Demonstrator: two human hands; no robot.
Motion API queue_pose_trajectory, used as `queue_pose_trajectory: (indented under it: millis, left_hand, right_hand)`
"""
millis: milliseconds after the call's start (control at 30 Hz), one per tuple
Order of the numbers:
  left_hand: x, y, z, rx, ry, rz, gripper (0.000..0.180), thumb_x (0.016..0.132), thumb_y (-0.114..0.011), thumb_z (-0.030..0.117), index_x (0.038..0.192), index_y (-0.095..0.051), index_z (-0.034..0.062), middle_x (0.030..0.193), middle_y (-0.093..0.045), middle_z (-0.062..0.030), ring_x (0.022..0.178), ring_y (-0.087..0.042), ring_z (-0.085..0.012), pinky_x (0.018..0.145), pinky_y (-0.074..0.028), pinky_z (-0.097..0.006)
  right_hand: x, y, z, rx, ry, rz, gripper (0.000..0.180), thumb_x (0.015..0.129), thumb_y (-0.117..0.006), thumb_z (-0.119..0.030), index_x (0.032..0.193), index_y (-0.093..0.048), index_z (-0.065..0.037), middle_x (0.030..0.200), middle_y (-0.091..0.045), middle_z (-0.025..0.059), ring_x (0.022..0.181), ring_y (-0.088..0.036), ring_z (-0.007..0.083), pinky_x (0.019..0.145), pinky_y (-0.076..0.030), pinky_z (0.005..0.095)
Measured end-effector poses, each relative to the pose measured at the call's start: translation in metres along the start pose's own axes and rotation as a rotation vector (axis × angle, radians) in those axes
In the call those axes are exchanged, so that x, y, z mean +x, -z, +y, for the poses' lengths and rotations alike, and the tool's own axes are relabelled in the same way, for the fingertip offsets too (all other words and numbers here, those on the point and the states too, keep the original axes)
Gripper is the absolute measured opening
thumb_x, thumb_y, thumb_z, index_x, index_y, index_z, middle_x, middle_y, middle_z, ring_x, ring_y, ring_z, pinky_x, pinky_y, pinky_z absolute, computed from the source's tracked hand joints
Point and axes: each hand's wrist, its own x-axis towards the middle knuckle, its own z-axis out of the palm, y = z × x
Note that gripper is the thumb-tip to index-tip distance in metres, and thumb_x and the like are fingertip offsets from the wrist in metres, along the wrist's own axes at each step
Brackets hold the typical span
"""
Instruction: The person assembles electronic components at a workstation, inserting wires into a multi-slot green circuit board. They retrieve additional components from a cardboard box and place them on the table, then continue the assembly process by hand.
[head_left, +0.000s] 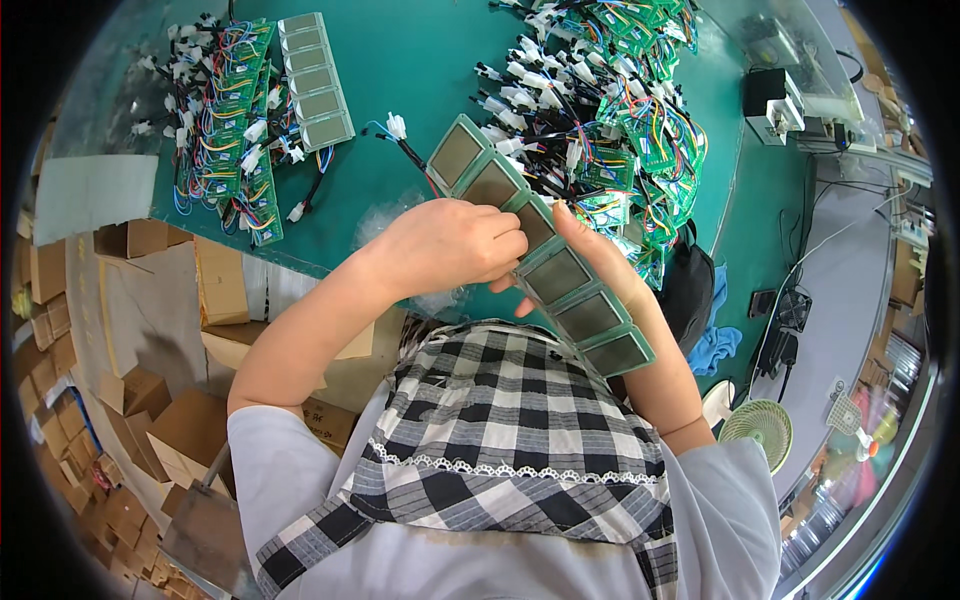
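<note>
A long green circuit board strip (559,277) with a row of grey display panels lies slantwise in front of my chest. My right hand (597,256) grips it, the thumb along its right edge and fingertips showing beyond its left edge. My left hand (463,240) is closed in a pinch at the strip's left edge; what its fingers hold is hidden. From the strip's upper end, dark wires run to a white connector (397,127). Crumpled clear plastic (440,303) lies beside my left wrist.
On the green tabletop (400,60), wired circuit boards (235,120) lie at left beside another display strip (317,80). A big heap of wired boards (640,130) fills the right. Farther right are a blue cloth (714,340) and a small fan (760,432). Cardboard boxes (190,430) stand lower left.
</note>
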Motion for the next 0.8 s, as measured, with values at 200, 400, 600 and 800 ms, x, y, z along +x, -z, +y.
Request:
queue_pose_trajectory:
  millis: [200, 400, 600, 800]
  left_hand:
    - [0.0003, 0.0021, 0.0003, 0.014, 0.024, -0.06, 0.02, 0.067, -0.071, 0.014, 0.07, -0.052, 0.0085, 0.072, -0.055, -0.0032, 0.069, -0.063, -0.0207, 0.059, -0.053, -0.034]
    - [-0.0008, 0.0004, -0.0021, -0.014, -0.016, -0.052, 0.016, 0.076, -0.067, 0.012, 0.075, -0.052, 0.0074, 0.074, -0.051, -0.0041, 0.068, -0.06, -0.0212, 0.058, -0.052, -0.034]
    - [0.0009, 0.0069, 0.0015, -0.03, 0.031, -0.047, 0.026, 0.068, -0.075, 0.02, 0.073, -0.052, 0.0081, 0.073, -0.055, -0.0036, 0.071, -0.062, -0.0219, 0.062, -0.052, -0.035]
    - [0.0025, 0.0041, 0.0025, -0.06, 0.066, -0.042, 0.028, 0.074, -0.074, 0.023, 0.073, -0.05, 0.0089, 0.073, -0.054, -0.0042, 0.072, -0.062, -0.0229, 0.063, -0.051, -0.036]
  right_hand:
    - [0.0011, 0.0039, 0.0009, -0.001, -0.036, 0.0, 0.074, 0.098, -0.041, -0.061, 0.132, -0.05, 0.004, 0.105, -0.067, 0.0214, 0.091, -0.071, 0.0281, 0.063, -0.062, 0.0357]
    - [0.0014, 0.0036, 0.0, -0.018, -0.03, -0.028, 0.072, 0.098, -0.041, -0.06, 0.13, -0.052, 0.004, 0.105, -0.067, 0.0218, 0.09, -0.071, 0.0281, 0.063, -0.062, 0.0367]
    - [-0.0006, -0.0027, 0.0012, 0.094, -0.025, -0.007, 0.068, 0.1, -0.039, -0.057, 0.13, -0.052, 0.003, 0.105, -0.067, 0.0213, 0.088, -0.071, 0.0292, 0.062, -0.062, 0.0371]
    - [-0.0022, -0.0022, 0.0015, 0.096, -0.01, -0.027, 0.066, 0.101, -0.039, -0.055, 0.131, -0.051, 0.003, 0.105, -0.067, 0.0208, 0.089, -0.071, 0.0303, 0.062, -0.062, 0.0362]
